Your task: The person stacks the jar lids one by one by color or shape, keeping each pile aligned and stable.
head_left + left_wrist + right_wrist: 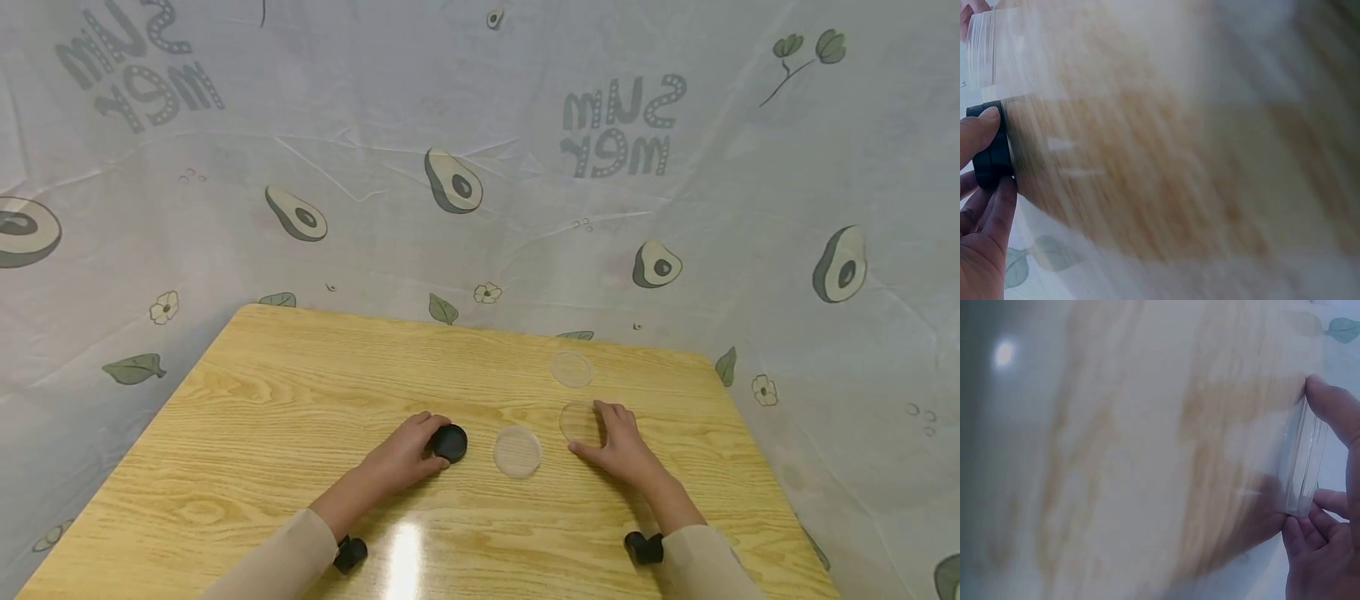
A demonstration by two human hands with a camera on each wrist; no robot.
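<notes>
My left hand [411, 454] holds a small black round container [450, 442] by its sides, low over or on the wooden table. In the left wrist view the same black container [991, 147] shows a seam around its side, with thumb and fingers at opposite edges. A clear round shallow dish [579, 422] is pinched between the thumb and fingers of my right hand [621, 443]. Its transparent side wall [1302, 462] appears in the right wrist view. Between the hands lies another clear round dish [517, 452]. Whether the held things touch the table is hard to tell.
A third clear round piece [572, 369] lies farther back on the wooden table [300, 392]. Behind and beside the table hangs a pale sheet [375, 108] printed with avocados. Black wrist devices [351, 553] sit under both forearms.
</notes>
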